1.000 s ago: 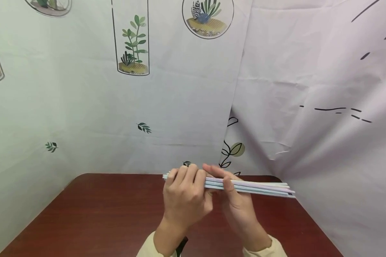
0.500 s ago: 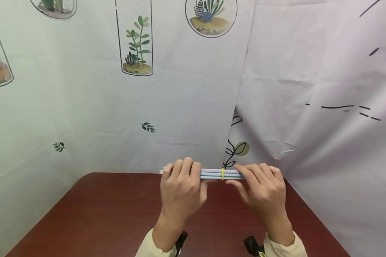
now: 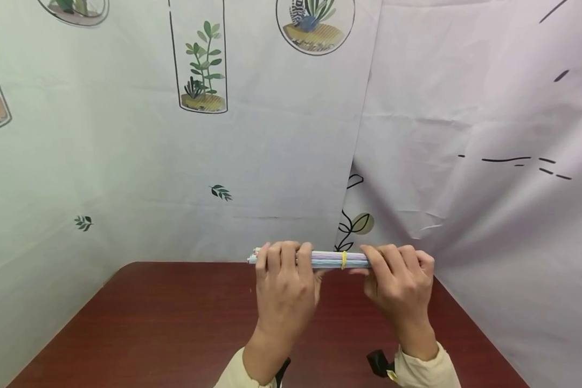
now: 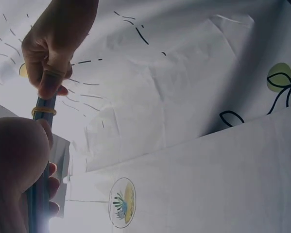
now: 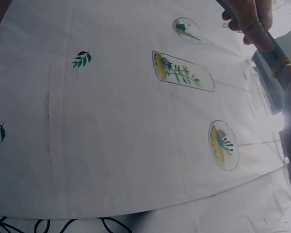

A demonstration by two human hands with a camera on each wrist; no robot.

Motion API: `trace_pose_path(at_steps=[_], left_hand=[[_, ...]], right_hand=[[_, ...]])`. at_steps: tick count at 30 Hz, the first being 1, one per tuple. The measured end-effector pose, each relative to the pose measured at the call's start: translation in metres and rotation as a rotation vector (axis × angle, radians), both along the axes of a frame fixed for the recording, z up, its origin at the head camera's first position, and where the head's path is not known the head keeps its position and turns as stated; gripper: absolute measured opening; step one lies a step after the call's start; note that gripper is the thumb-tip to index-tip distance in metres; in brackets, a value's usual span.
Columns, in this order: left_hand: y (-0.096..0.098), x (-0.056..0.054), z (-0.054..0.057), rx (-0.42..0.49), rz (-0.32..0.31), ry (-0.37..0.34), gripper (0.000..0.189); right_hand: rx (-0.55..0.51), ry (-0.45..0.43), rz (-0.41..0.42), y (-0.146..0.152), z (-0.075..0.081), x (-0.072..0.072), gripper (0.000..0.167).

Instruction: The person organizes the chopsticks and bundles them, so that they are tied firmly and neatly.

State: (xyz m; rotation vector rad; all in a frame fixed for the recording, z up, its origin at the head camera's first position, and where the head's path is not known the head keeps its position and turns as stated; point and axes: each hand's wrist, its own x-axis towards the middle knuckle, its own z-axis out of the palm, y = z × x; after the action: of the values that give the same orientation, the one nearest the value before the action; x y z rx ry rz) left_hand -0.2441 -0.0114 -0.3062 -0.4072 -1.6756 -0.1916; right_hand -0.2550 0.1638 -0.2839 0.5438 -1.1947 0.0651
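A bundle of thin pastel sticks (image 3: 327, 260), blue, lilac and whitish, is held level above the far side of the table; their exact kind is unclear. A yellow rubber band (image 3: 344, 260) goes round the bundle between the two hands. My left hand (image 3: 285, 291) grips the left part, fingers curled over the top, and the stick ends (image 3: 253, 257) poke out beyond it. My right hand (image 3: 401, 283) holds the right part, fingers over the top and thumb below, hiding that end. In the left wrist view the band (image 4: 43, 110) sits between both hands.
Below the hands lies a dark red-brown table (image 3: 150, 328). White cloth (image 3: 281, 134) printed with plants and leaves hangs behind it and along its sides. A black strap piece (image 3: 380, 364) shows by the right sleeve.
My right hand has turned from palm-up under the bundle to a grip over its right end. The bundle has levelled out, and the rubber band has come into view.
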Motion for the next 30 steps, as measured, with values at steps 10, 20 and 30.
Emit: trace_pose_path(at_steps=[10, 20, 30], left_hand=[[-0.002, -0.005, 0.002, -0.043, -0.01, 0.054, 0.036], [-0.052, -0.004, 0.027, -0.314, -0.391, 0.127, 0.027], [-0.069, -0.007, 0.042, -0.305, -1.137, 0.213, 0.018]], right_hand=[[-0.071, 0.103, 0.01, -0.003, -0.002, -0.007, 0.056], [0.112, -0.057, 0.096, 0.023, 0.017, 0.021, 0.05], [0.302, -0.438, 0.699, 0.052, 0.024, 0.046, 0.031]])
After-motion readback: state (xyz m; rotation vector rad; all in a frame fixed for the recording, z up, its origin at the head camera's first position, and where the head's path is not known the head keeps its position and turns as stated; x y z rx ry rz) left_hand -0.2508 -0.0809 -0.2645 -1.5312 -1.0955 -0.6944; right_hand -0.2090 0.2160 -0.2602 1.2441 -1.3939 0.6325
